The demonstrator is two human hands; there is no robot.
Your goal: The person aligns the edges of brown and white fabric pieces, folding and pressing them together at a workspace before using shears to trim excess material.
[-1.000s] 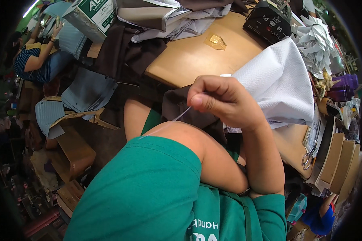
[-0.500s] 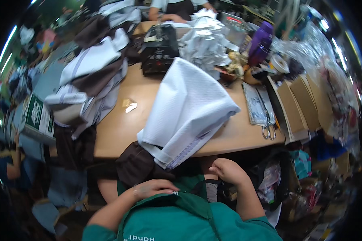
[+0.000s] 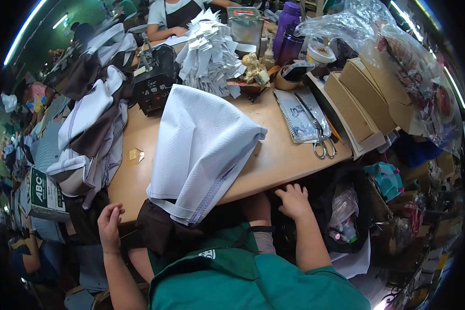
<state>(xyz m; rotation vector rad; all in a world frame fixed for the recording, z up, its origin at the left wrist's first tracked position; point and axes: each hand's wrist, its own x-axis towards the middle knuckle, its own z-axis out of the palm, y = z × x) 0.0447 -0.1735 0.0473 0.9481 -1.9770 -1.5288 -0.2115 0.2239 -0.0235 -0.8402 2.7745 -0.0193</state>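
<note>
A white textured cloth with a purple-grey stitched band lies draped over the table's front edge, and dark brown fabric hangs beneath it above my lap. My left hand is raised at the table edge, left of the brown fabric. Its fingers are curled together and I see nothing in them. To the right of the cloth, my right hand is just below the table edge, open with fingers apart. Neither hand touches the white cloth.
White and brown cloths are heaped at left. Across the back stand a black machine, a pile of white slips and a purple bottle. Scissors rest on a spiral notebook, beside cardboard pieces. A person sits opposite.
My left hand has moved from my lap out to the left, up to the table edge. My right hand has risen and spread its fingers. The view has shifted; the cloth looks unchanged.
</note>
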